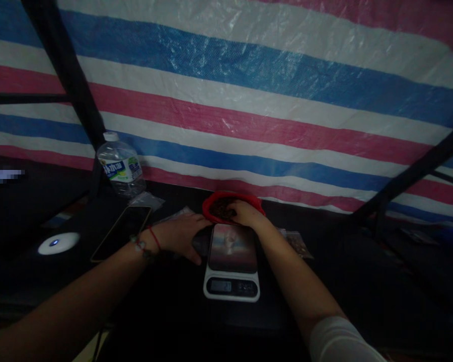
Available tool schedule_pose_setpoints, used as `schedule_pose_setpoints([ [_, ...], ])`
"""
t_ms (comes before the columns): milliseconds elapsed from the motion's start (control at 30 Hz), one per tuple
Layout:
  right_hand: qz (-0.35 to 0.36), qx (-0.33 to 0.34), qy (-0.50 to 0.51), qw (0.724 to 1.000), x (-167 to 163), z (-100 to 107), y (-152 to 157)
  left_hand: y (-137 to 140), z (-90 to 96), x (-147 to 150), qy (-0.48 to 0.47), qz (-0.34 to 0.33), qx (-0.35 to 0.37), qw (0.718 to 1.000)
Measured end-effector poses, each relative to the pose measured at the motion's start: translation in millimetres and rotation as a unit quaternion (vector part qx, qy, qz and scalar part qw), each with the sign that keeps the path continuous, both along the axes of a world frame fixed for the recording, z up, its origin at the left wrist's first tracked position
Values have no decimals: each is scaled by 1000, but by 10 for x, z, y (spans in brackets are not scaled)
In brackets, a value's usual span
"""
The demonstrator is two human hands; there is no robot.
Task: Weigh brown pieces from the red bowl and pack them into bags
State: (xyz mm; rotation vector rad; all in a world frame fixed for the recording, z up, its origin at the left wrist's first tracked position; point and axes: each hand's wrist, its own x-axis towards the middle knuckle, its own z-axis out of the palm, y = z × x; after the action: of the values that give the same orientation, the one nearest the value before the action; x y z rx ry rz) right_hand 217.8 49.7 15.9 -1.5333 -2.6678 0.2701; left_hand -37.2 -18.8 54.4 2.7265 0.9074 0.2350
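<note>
A white kitchen scale [232,287] with a shiny square plate lies in front of me, its small display lit. Just behind it sits a red bowl [207,205] holding small dark brown pieces [221,207]. My right hand [245,213] reaches into this bowl with fingers curled down among the pieces; the fingertips are hidden. To the left of the scale, my left hand [184,234] is open, thumb and fingers apart, its fingertips near the bowl's rim. Partly under and behind that hand lies a clear plastic bag [177,215].
A clear plastic bottle [121,168] stands at the back left, beside a crumpled clear bag [147,200]. A phone [123,232] and a white oval device [58,243] lie left. Right of my forearm is a small bag of brown pieces [299,244]. Striped sheeting [249,110] hangs behind.
</note>
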Motion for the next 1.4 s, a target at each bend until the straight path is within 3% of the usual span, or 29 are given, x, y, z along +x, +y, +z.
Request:
schedule_pose_setpoints([
  [233, 20, 19, -4, 1000, -21, 39, -31, -58, -89, 498, -65, -27, -29, 997],
  [367, 9, 10, -1, 1000, -37, 71, -32, 159, -76, 671, -93, -17, -21, 995],
  [433, -4, 12, 6, 1000, -38, 78, -36, 351, -44, 692, -125, -4, -13, 992],
  [500, -12, 24, 8, 1000, -24, 81, -34, 538, -57, 684, -162, 52, 32, 985],
  [567, -5, 37, 13, 999, 8, 81, -21, 671, -138, 661, -190, 105, 74, 973],
  [633, 2, 47, 25, 999, 51, 81, 2, 731, -269, 633, -207, 114, 87, 968],
  [833, -41, 57, 106, 992, 119, 65, 62, 718, -556, 591, -202, 132, 50, 969],
  [1033, -38, 53, 219, 974, 65, 65, 49, 722, -556, 646, -164, 118, 54, 978],
  [1400, -12, 22, 301, 953, -3, 69, -10, 701, -558, 711, -173, 130, 50, 975],
])
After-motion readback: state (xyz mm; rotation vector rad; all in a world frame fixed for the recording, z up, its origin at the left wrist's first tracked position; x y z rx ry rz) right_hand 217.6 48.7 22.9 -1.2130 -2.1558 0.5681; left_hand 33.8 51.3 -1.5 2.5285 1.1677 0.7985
